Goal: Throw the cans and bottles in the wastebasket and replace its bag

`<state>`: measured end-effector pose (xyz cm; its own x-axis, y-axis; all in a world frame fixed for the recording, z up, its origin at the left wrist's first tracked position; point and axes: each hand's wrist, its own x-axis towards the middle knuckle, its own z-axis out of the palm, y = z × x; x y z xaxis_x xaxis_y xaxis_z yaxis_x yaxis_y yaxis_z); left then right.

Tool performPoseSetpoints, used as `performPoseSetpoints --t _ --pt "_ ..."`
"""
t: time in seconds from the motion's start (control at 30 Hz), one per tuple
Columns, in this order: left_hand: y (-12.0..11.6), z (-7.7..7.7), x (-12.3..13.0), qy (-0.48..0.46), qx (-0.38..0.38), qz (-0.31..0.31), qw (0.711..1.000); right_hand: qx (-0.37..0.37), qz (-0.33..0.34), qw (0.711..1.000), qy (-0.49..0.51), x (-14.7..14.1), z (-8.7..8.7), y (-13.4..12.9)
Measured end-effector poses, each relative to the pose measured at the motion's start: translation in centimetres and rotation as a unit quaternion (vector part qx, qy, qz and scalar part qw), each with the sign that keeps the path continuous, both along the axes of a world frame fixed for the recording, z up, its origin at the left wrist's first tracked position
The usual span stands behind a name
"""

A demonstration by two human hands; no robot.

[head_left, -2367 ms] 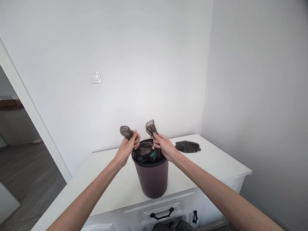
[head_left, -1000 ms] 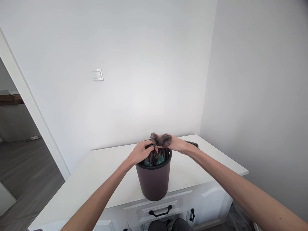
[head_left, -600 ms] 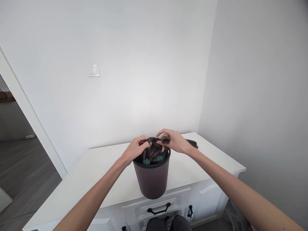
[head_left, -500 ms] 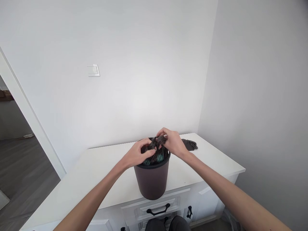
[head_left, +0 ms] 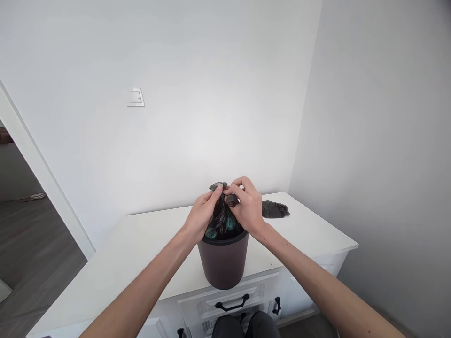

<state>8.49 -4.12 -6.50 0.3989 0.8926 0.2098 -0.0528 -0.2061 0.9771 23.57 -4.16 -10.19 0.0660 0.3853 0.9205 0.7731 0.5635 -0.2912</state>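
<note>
A dark purple trash can [head_left: 223,265] with a black rim stands near the front edge of the white cabinet top. Inside it sits a black garbage bag [head_left: 225,223], with greenish contents showing through the thin plastic. Its gathered neck rises above the rim. My left hand [head_left: 204,211] pinches the bag's neck from the left, with a tuft of plastic above the thumb. From the right, my right hand [head_left: 247,204] grips a twisted end of the same bag, fingers curled. The fingertips of both hands almost meet at the neck.
Another black plastic bag [head_left: 275,209] lies crumpled on the white cabinet [head_left: 310,230], right of the can. A wall with a light switch [head_left: 135,97] rises behind. Below are black drawer handles [head_left: 232,303] and my knees. A doorway opens at far left.
Both hands have shifted on the bag's neck. The left hand has turned more upright, its thumb now pointing up, and the neck stands higher above the rim.
</note>
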Motion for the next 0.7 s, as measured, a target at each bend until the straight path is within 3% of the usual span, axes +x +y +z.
performPoseSetpoints --t 0.1,0.23,0.37,0.57,0.7 --pt "-0.3 0.0 1.0 -0.084 -0.047 0.019 0.995 -0.058 0.031 0.997 -0.034 0.3 0.2 -0.3" --pt "-0.1 -0.1 1.0 -0.102 -0.081 0.049 0.990 -0.137 0.077 0.983 -0.091 1.5 -0.1 -1.6" --pt "0.9 -0.5 -1.1 -0.040 -0.041 0.057 0.997 -0.211 0.104 0.970 -0.068 3.3 -0.9 -3.8" --pt "4.5 -2.2 -4.7 0.093 0.012 0.150 0.984 -0.309 0.191 0.932 0.018 5.3 -2.4 -6.7" --pt "6.2 -2.9 -5.0 0.096 -0.002 0.138 0.986 -0.357 0.183 0.916 0.023 5.6 -2.0 -7.4"
